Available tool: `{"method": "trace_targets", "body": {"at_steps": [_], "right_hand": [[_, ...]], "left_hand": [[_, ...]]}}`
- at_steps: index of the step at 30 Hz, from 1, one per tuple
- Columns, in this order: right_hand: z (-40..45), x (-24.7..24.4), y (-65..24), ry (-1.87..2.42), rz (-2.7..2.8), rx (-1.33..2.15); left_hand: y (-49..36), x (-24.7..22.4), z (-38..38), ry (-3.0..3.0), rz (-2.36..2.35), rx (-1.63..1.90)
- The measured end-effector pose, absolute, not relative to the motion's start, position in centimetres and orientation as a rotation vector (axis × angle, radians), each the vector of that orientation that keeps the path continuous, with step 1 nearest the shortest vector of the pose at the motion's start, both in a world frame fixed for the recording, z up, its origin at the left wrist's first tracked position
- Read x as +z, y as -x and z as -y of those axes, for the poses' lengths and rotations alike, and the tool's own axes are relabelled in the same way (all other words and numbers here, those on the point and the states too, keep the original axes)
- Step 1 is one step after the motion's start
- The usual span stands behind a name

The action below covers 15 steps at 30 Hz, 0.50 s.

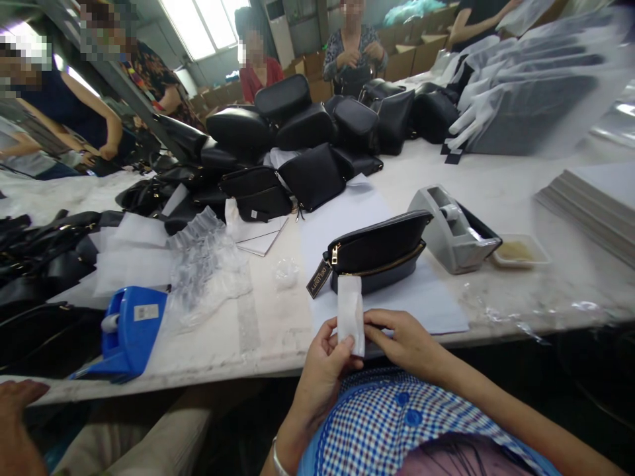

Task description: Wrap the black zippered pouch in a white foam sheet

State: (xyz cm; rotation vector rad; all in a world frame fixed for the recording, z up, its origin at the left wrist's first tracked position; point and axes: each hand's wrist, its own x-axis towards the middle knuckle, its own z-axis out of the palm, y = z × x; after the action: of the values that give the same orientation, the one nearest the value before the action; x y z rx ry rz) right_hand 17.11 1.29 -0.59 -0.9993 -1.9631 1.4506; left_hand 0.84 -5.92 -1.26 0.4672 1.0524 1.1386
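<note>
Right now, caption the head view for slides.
Left hand holding a white strip, right hand alongside, black bag beyond.

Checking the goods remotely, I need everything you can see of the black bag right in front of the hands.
The black bag looks like smooth leather, long and low. A gold-coloured zip runs along its front; a gold-coloured zip pull and a black tag with gold lettering are at its left end. It rests on a white sheet, angled, right end farther away. The held white strip overlaps it in view; contact is unclear, as is its contents.
</note>
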Motion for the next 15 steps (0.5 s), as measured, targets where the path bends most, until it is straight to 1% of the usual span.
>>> {"method": "trace_targets", "body": {"at_steps": [5,7,12,15], "right_hand": [[-1.0,-0.7,-16.1,1.198,2.024,1.244],[-1.1,-0.8,-16.1,1.240,2.022,1.253],[-1.3,-0.9,-16.6,1.106,1.663,1.616],[-1.3,-1.0,-16.7,1.065,1.558,1.739]], "left_hand": [[-0.7,-1.1,5.6,-0.470,-1.061,1.096],[-0.8,-1.3,5.5,-0.489,-1.073,1.083],[-1.3,-2.5,5.3,-0.580,-1.166,1.133],[-1.3,-2.8,5.4,-0.654,-1.221,1.154]]}}
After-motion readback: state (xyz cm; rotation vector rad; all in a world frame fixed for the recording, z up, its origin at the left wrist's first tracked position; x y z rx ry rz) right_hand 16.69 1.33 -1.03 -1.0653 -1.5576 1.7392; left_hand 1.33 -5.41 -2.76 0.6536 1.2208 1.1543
